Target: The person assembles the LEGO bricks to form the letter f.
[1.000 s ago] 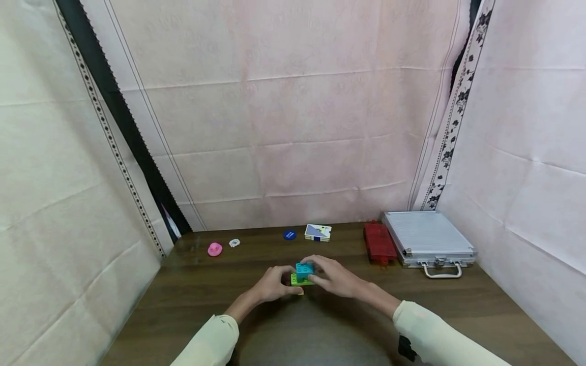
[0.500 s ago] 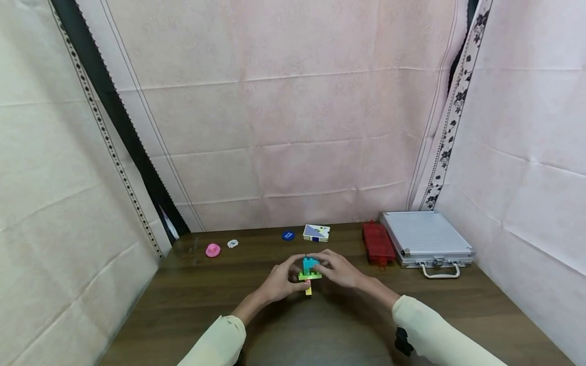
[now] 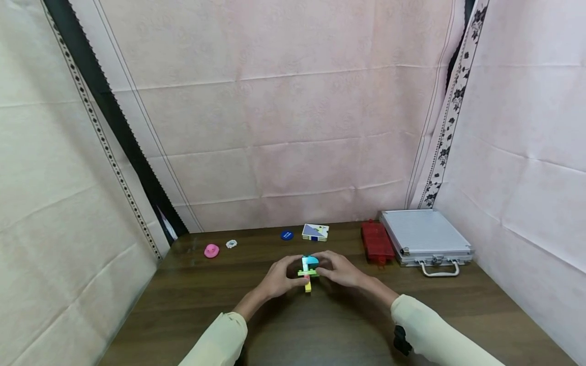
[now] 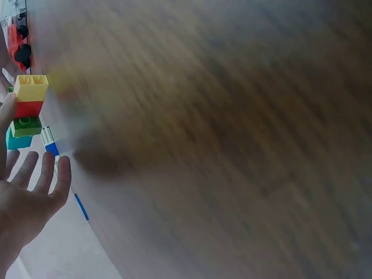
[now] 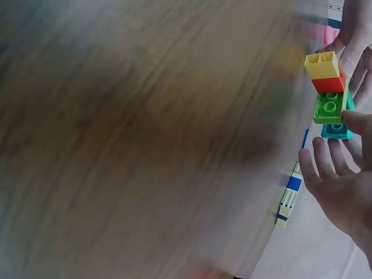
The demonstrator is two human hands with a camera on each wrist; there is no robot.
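while you hold your left hand (image 3: pixel 277 277) and your right hand (image 3: pixel 338 269) close together above the wooden table (image 3: pixel 192 300), the block stack (image 3: pixel 308 272) sits between your fingertips, lifted off the wood. your left thumb presses its side and the other left fingers (image 4: pixel 36 171) spread loosely behind it; your right thumb (image 5: pixel 356 122) presses the green plate, with the remaining right fingers fanned out just beside it. so each hand pinches the stack from its own side.

from your fingers outward the stack runs teal block (image 5: pixel 336 129), wide green plate (image 5: pixel 329 106), red block (image 5: pixel 328 84), then yellow block (image 5: pixel 323 64) at the free end, pointing down toward the table.

beyond your fingertips, well apart, lie a card box (image 3: pixel 315 232) and a blue disc (image 3: pixel 286 235). past your left hand lie a pink piece (image 3: pixel 211 250) and a small white piece (image 3: pixel 231 244). past your right hand lie a red tray (image 3: pixel 377 241) and, just beside it, a silver case (image 3: pixel 426 237).
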